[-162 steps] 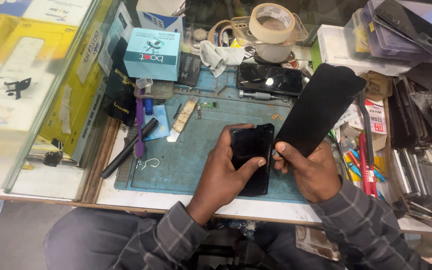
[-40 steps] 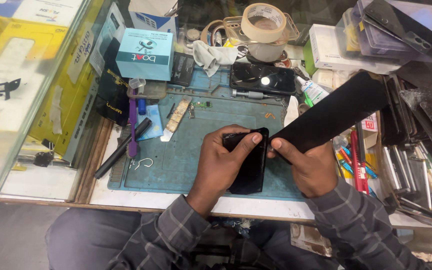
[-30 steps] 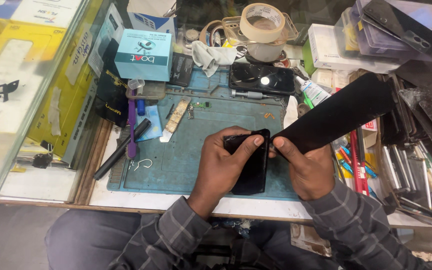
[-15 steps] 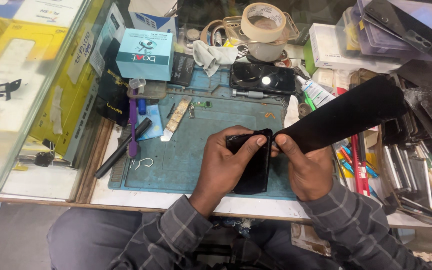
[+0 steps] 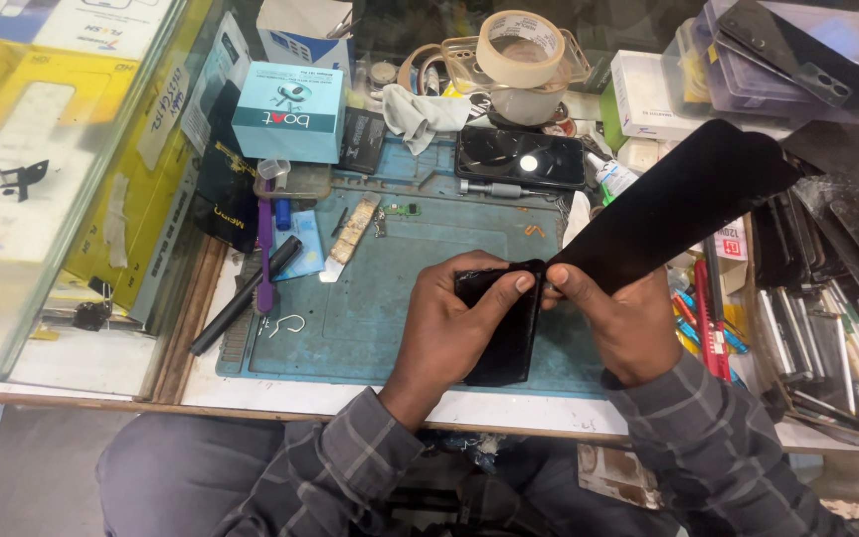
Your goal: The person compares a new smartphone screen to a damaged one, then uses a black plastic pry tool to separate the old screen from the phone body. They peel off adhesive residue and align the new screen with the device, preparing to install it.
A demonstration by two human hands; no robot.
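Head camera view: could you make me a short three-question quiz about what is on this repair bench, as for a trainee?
1. True or false: the left hand holds the black phone over the blue-green work mat.
2. What does the right hand pinch at its lower end?
A. the roll of tape
B. the long black sheet
C. the purple brush
3. Fill in: the light blue box stands at the mat's far ____ corner.

Key: 1 true; 2 B; 3 left.
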